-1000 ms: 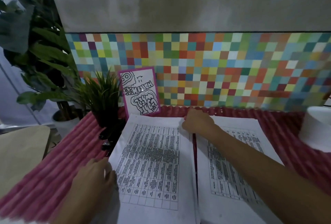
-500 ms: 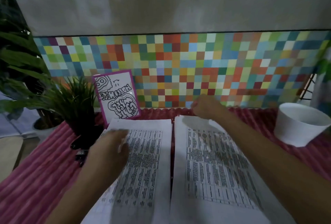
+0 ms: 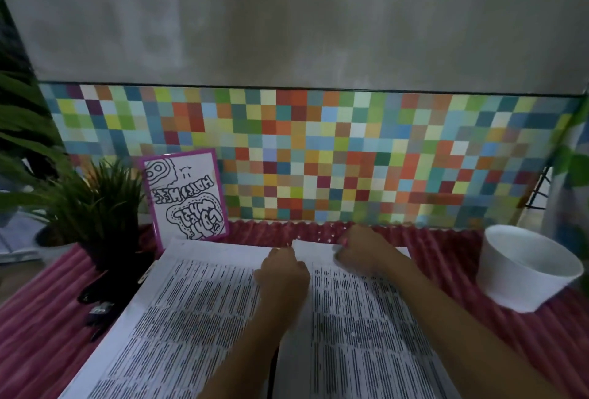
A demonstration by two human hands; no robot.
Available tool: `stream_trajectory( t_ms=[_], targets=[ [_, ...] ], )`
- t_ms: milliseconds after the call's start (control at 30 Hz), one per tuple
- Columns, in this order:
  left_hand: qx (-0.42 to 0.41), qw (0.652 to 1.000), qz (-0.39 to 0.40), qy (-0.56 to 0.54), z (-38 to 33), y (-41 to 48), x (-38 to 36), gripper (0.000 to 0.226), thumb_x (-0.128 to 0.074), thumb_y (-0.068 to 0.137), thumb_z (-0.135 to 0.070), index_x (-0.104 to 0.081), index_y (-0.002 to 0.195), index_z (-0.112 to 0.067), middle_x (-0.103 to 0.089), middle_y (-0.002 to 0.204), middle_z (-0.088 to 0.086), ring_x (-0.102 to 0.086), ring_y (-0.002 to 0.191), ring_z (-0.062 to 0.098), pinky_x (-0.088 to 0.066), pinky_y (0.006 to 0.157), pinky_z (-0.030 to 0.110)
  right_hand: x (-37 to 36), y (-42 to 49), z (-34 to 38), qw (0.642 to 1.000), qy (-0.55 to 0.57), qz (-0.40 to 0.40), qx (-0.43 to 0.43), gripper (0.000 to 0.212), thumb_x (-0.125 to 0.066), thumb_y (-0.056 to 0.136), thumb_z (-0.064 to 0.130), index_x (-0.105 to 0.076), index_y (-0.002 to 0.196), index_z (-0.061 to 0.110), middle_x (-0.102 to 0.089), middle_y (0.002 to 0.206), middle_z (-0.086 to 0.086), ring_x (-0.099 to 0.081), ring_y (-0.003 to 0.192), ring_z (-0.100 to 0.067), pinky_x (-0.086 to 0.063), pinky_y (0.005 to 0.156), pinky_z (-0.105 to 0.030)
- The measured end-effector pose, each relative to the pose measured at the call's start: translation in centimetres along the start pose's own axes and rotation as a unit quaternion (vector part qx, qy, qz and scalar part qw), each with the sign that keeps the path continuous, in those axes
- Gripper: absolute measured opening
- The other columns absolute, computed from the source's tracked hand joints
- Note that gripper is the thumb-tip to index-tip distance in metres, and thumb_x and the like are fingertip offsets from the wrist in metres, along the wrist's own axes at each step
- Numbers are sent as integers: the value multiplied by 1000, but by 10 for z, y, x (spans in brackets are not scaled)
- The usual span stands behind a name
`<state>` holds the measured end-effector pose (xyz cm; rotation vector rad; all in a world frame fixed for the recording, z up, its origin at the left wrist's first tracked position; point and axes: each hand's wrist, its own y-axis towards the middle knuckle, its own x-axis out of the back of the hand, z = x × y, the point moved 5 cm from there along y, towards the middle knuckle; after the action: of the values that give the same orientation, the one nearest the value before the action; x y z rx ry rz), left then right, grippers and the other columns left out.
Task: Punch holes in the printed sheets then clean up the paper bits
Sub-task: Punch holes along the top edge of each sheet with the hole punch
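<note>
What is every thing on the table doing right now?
Left sheets, lying flat, printed side up.
Right sheets, lying flat, printed side up.
Left hand, fingers curled, near the sheets' far edge.
Right hand, fingers curled, grip unclear.
Paper bits, scattered on the mat.
Bowl, upright.
Card, propped up.

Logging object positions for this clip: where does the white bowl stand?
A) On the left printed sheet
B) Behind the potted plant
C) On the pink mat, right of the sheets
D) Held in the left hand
C: the white bowl stands on the pink mat, to the right of the right printed sheet, and neither hand touches it.
</note>
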<state>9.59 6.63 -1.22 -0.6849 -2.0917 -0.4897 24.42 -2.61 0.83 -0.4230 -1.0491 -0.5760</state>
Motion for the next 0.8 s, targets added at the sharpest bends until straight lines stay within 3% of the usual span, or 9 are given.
stream_trajectory(
  t_ms=[100,200,267,400,500,567,700,800],
  targets=[
    [-9,999,-36,-39,2,-4,0,38,-47,99,-21,-54,136,-13,-56,136,5,-52,124,19,-37,103,30,-3,1,2,1000,0,-16,-1,34,-58,83,13,-48,51,11,-42,46,2,-41,39,-9,-36,46,-19],
    [-23,996,-59,-58,1,-7,3,39,-49,99,-16,-54,138,-13,-57,137,5,-55,123,17,-39,102,25,-10,9,-3,999,-9,-39,-12,34,-57,83,21,-48,51,11,-48,62,-5,-50,49,-16,-41,51,-25],
    [-39,995,-71,-64,-1,-8,6,39,-49,99,-14,-54,138,-11,-58,137,6,-56,123,17,-39,103,23,-16,11,-5,998,-14,-55,-8,30,-45,81,32,-51,55,17,-51,75,-6,-56,59,-20,-47,56,-30],
    [-73,994,-74,-40,-10,-13,11,37,-46,99,-7,-56,135,-8,-62,133,9,-62,117,18,-43,100,23,-32,15,-12,999,-19,-34,-10,30,-26,67,40,-55,65,45,-54,87,-4,-61,76,-29,-57,69,-45],
    [-71,996,-50,-14,-11,-13,5,34,-45,97,-4,-63,126,-8,-67,124,11,-66,108,21,-48,95,28,-27,6,-3,998,-37,-53,-13,35,-33,80,38,-67,87,42,-51,100,-3,-60,87,-31,-56,78,-44],
    [-62,997,-51,-14,-11,-13,1,36,-46,95,-2,-61,128,-6,-68,122,12,-65,109,24,-49,96,33,-24,4,-1,996,-52,-66,-34,30,-43,88,35,-69,102,31,-46,109,-5,-59,95,-33,-54,85,-45],
    [-68,996,-56,-1,-11,-15,-1,37,-46,95,-2,-57,130,-8,-69,118,10,-63,106,23,-50,94,34,-26,0,3,995,-53,-63,-49,10,-47,85,35,-54,78,31,-46,111,-7,-55,102,-37,-50,90,-50],
    [-82,995,-62,7,-14,-16,0,35,-44,94,-1,-57,126,-8,-69,113,10,-63,98,23,-51,88,33,-27,-2,4,994,-62,-72,-57,13,-49,88,34,-58,81,28,-46,118,-8,-52,108,-39,-47,93,-51]
  ],
)
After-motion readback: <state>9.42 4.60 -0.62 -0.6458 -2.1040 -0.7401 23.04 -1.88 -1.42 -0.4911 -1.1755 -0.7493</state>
